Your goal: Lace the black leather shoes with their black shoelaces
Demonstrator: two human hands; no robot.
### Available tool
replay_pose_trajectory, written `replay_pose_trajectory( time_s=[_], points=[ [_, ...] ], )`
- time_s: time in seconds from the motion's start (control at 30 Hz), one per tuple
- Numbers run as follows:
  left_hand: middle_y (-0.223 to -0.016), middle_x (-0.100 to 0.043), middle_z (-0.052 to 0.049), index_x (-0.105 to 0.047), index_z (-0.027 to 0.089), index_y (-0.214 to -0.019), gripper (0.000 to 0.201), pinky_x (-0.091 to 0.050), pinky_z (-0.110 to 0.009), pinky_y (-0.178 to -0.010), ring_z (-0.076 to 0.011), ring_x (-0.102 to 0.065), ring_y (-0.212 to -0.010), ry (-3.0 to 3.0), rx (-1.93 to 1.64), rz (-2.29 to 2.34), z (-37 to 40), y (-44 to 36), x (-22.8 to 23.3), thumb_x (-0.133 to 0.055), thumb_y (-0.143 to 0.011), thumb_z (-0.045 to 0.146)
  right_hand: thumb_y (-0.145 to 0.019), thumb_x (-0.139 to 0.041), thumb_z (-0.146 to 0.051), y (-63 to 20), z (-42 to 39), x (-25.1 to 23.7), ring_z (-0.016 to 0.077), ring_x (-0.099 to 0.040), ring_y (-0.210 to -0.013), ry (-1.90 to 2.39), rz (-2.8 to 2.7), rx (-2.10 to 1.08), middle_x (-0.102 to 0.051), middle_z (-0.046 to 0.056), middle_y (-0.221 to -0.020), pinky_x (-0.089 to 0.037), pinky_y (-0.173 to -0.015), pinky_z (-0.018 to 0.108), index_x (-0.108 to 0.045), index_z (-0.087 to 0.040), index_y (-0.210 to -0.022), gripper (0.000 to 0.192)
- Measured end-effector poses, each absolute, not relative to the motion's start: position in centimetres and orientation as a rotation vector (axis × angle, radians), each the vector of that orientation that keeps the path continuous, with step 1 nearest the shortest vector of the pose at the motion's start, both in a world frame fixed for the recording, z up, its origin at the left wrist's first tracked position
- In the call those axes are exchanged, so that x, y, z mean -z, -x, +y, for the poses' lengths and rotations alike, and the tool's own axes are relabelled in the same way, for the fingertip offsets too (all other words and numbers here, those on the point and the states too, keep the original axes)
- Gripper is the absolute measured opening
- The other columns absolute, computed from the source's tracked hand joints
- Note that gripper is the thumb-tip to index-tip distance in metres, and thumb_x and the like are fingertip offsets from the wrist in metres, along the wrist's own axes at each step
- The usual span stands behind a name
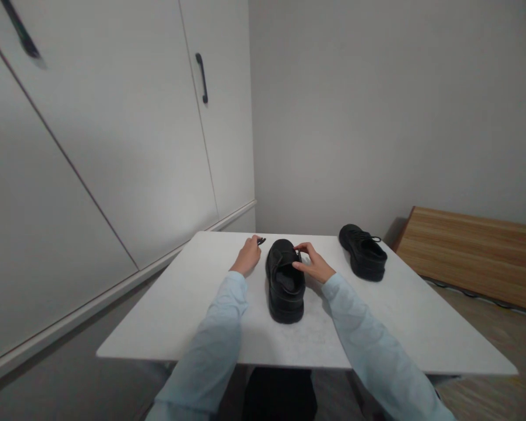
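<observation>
I log: right hand (pixel 314 264) fingers pinching shoe (pixel 284 279) tongue, steadying it; left hand (pixel 248 255) fingers holding lace (pixel 261 240) taut, 10 o'clock; second shoe (pixel 363 251), 2 o'clock on bench (pixel 175 304).

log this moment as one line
left hand: pinching lace end | right hand: on near shoe | second shoe: apart, right

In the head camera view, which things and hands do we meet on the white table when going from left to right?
Left hand pinching a black lace end → black leather shoe in the middle → right hand touching that shoe's top → second black leather shoe, apart, on the white table.
</observation>
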State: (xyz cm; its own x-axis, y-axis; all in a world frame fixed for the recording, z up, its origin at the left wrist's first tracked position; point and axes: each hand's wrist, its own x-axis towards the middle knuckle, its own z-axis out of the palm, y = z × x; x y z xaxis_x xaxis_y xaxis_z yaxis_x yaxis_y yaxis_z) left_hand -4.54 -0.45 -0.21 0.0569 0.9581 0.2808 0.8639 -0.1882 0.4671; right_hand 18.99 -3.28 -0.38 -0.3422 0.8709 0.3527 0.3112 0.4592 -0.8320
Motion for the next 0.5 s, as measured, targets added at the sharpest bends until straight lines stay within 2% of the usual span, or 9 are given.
replay_pose_trajectory(
  time_s=[0.2,0.5],
  points=[
    [-0.11,-0.054,-0.016,-0.048,0.014,-0.116,0.032,-0.045,-0.034,-0.084,-0.0247,-0.058,-0.1,-2.221,-0.634,1.98,-0.1,5.9,-1.0,-0.04,-0.085,0.013,-0.064,-0.07,-0.048,-19.0,-3.5,0.2,0.028,-0.05,-0.115,0.993,-1.863,-0.839,-0.056,0.01,-0.111,-0.034,-0.101,0.048,-0.045,-0.022,-0.1,0.051],
    [-0.113,-0.05,-0.016,-0.046,0.013,-0.118,0.034,-0.046,-0.033,-0.08,-0.0246,-0.061,-0.095,-2.192,-0.462,2.207,0.7,11.1,-2.0,-0.043,-0.084,0.015,-0.067,-0.068,-0.047,-19.0,-3.6,0.3,0.0279,-0.051,-0.113,0.996,-1.88,-0.812,-0.056,0.011,-0.112,-0.034,-0.1,0.048,-0.044,-0.023,-0.102,0.049]
  ],
)
